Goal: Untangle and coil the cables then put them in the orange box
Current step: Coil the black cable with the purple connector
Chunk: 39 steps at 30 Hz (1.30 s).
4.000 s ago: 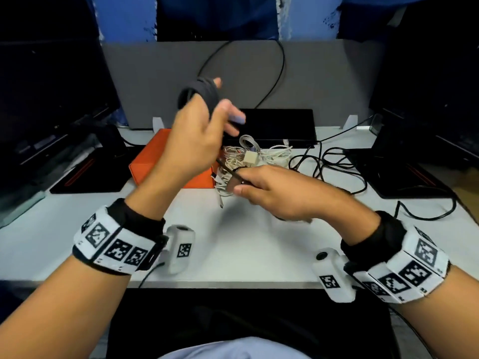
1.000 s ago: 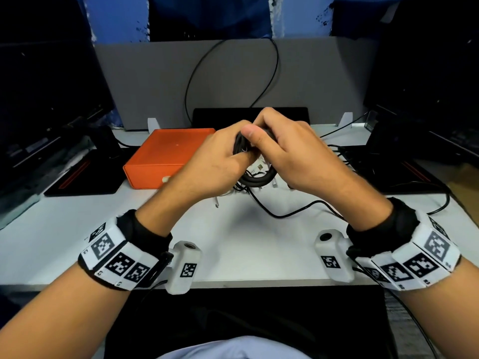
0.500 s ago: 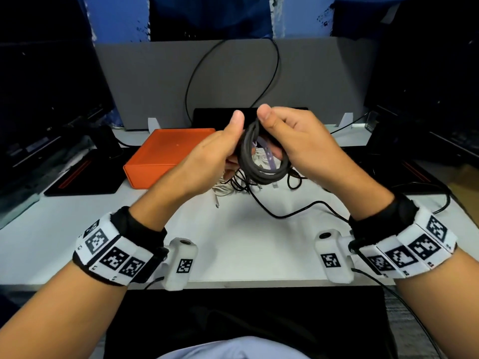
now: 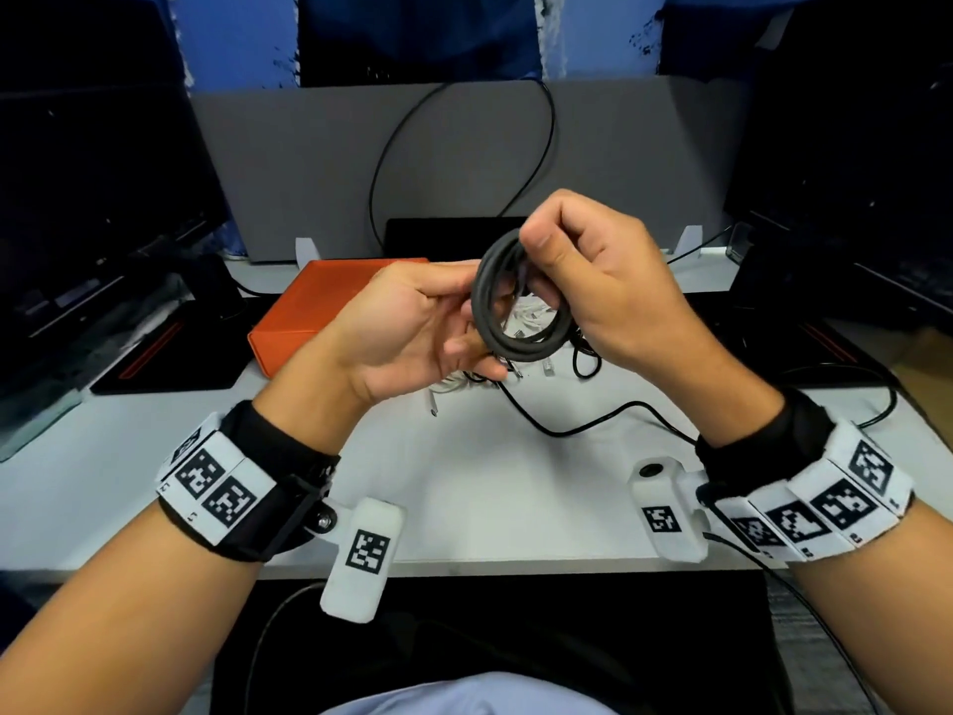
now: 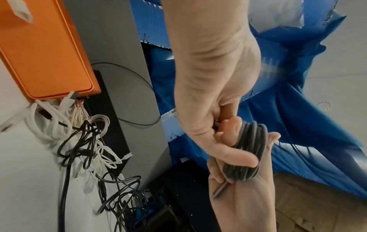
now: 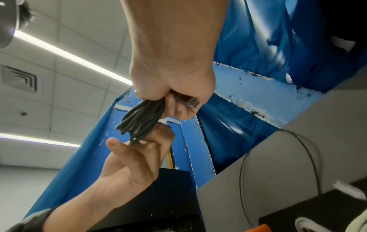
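Fingers (image 4: pixel 567 234) of right hand (image 4: pixel 598 281) curled tight round top of coiled grey cable (image 4: pixel 510 312), thumb pinching loops. Left hand (image 4: pixel 407 327) cupped under coil's left side, fingers bent, gripping lower loops. Coil held upright above white table (image 4: pixel 490 482), between both hands. Orange box (image 4: pixel 319 307) closed, on table to far left of coil. Tangle of white and black cables (image 5: pixel 85 141) heaped on table just right of box, touching its end. Black lead (image 4: pixel 593 425) trailing over table nearer the person.
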Available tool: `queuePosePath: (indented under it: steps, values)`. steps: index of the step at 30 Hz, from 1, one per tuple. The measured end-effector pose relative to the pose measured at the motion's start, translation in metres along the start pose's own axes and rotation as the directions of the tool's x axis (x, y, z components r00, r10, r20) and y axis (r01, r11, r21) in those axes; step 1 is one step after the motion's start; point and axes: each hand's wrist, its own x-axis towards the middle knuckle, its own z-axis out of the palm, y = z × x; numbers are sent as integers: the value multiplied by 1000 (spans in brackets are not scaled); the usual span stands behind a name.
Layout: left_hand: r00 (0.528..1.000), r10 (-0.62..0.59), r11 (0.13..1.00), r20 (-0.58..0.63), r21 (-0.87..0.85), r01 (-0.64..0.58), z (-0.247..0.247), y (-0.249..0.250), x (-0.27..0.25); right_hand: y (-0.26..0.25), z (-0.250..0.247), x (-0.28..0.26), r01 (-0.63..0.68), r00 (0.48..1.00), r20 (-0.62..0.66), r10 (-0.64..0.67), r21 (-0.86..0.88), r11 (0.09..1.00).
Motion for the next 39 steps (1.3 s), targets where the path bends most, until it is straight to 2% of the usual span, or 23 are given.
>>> queuePosePath:
  steps: [3, 5, 6, 8, 10, 13, 15, 18, 21, 25, 29, 32, 34, 35, 39]
  values:
    - [987, 58, 993, -148, 111, -42, -6, 4, 1, -5, -15, 4, 47, 997, -51, -57, -171, 984]
    - [975, 105, 971, -197, 233, -58, -6, 4, 1, -6, -19, 7, 9, 996, -87, -24, -174, 985]
    - [970, 119, 940, -213, 337, -42, -4, 3, 2, -5, -19, 8, -14, 995, -97, -3, -175, 985]
    - [953, 149, 823, -265, 567, 29, 0, -1, 4, -3, -16, 7, -44, 995, -93, 27, -187, 981]
    - [925, 232, 727, -299, 685, 39, 4, 0, 4, -1, -13, 7, -56, 996, -78, 41, -214, 975]
    - [861, 404, 781, -310, 607, -148, 19, 4, 1, 3, -9, 7, -77, 996, -70, 62, -236, 969]
    - [850, 463, 772, -252, 586, -246, 28, 3, -1, 5, -3, 6, -90, 994, -73, 76, -210, 973]
    - [810, 558, 584, -181, 779, -228, 33, -3, 1, 6, 6, 3, -99, 994, -73, 86, -200, 975]
    - [771, 616, 491, -159, 843, -219, 27, -5, 2, 5, 11, 2, -122, 991, -77, 110, -179, 976]
    - [768, 630, 447, -114, 862, -238, 27, -7, 2, 0, 13, 3, -150, 984, -126, 129, -179, 972]
    - [692, 714, 403, -106, 871, -282, 31, -12, 5, -4, 15, -1, -154, 983, -129, 130, -197, 968]
    - [657, 746, 393, -113, 871, -296, 33, -13, 5, -6, 19, -3, -146, 981, -154, 119, -182, 972]
    - [664, 738, 415, -120, 856, -307, 34, -14, 5, -5, 20, -2, -137, 976, -191, 104, -168, 976]
    - [683, 718, 445, -134, 843, -303, 34, -14, 5, -3, 20, -2, -137, 974, -201, 102, -168, 976]
    - [794, 554, 584, -250, 796, -157, 31, -14, 8, 4, 21, -5, -154, 978, -172, 121, -190, 970]
